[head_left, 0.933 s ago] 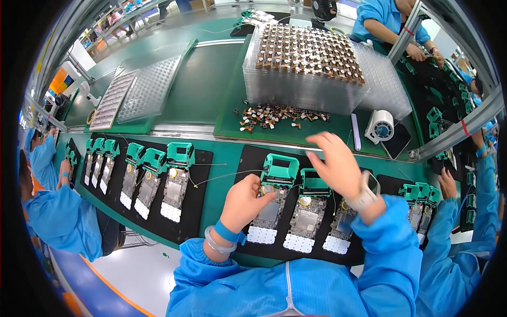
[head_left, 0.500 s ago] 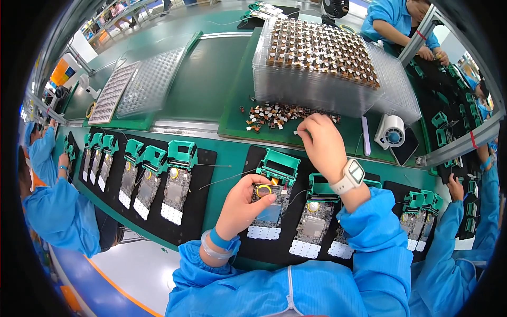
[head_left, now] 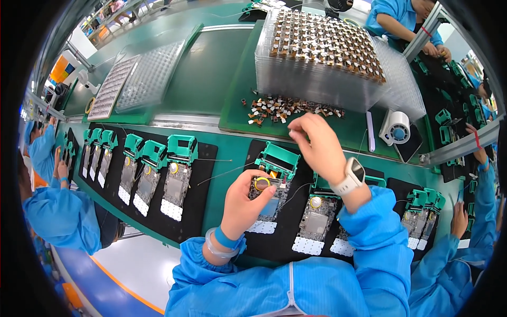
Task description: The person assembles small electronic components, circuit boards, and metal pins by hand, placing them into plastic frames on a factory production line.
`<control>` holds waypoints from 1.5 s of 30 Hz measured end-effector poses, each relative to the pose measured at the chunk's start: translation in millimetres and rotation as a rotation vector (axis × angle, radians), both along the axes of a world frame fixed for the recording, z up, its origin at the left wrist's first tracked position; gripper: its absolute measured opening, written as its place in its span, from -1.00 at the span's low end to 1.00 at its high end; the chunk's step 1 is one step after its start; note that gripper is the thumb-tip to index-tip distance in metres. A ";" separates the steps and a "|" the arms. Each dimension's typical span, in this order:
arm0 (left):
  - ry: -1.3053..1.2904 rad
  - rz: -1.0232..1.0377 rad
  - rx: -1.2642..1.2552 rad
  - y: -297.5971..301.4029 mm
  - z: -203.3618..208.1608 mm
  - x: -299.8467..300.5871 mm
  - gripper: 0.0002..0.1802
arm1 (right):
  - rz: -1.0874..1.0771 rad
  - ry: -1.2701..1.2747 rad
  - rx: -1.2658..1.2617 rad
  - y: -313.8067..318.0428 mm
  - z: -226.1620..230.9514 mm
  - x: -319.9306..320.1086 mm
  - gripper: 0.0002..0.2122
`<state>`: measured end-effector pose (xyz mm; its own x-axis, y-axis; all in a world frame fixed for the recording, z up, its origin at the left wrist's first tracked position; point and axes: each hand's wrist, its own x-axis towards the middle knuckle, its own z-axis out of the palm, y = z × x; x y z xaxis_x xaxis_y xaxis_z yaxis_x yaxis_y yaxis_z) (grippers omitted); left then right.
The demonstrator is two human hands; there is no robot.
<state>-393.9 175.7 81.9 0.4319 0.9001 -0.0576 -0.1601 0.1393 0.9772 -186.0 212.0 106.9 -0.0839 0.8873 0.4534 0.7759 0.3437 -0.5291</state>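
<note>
My left hand (head_left: 244, 203) grips a circuit board (head_left: 270, 207) by its left side, thumb and fingers closed beside a round part with a yellow ring (head_left: 262, 183). A green plastic frame (head_left: 280, 159) is at the board's far end, and the near end has a white dotted strip (head_left: 262, 227). My right hand (head_left: 319, 148) hovers just beyond the frame with thumb and index finger pinched. A tiny pale bit shows at the fingertips, too small to name. Loose small parts (head_left: 280, 110), white, brown and dark, lie in a heap on the green mat beyond.
Behind the heap stands a stack of clear trays (head_left: 322, 79) filled with small parts. A small white fan (head_left: 396, 128) and a pale bar (head_left: 370, 131) are right of it. More boards with green frames (head_left: 177, 179) lie on black mats both sides. Co-workers (head_left: 60, 211) sit left and right.
My right hand has drawn back from the heap of loose parts, slightly left and nearer the board. My left hand keeps its hold on the circuit board.
</note>
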 end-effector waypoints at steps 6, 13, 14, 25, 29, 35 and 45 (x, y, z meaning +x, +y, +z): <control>0.013 0.036 0.015 -2.0 1.3 1.6 -0.78 | 0.195 0.305 -0.130 -44.5 25.0 -30.9 -0.90; -0.001 0.030 -0.013 -3.8 2.9 2.4 -0.78 | 0.237 0.233 -0.096 -53.8 24.7 -30.5 -0.89; -0.005 0.027 -0.016 -3.4 3.0 2.3 -0.78 | 0.237 0.241 -0.078 -53.6 23.7 -31.0 -0.90; -0.009 0.007 0.017 -3.3 3.0 1.4 -0.77 | 0.210 0.212 -0.119 -53.4 22.5 -30.1 -0.87; -0.005 0.009 0.033 -4.2 2.9 2.0 -0.78 | 0.216 0.192 -0.101 -55.0 24.2 -30.2 -0.86; -0.006 0.014 0.046 -4.6 1.9 2.4 -0.78 | 0.212 0.210 -0.123 -55.2 22.4 -30.1 -0.86; 0.012 0.102 0.062 -8.8 1.9 6.0 -0.82 | 0.250 0.444 -0.270 -60.5 15.3 -35.9 -0.73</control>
<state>-387.9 166.8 83.9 0.3376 0.9413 -0.0050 -0.1584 0.0620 0.9854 -221.9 151.5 122.1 -0.1595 0.9541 0.2533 0.3717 0.2958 -0.8800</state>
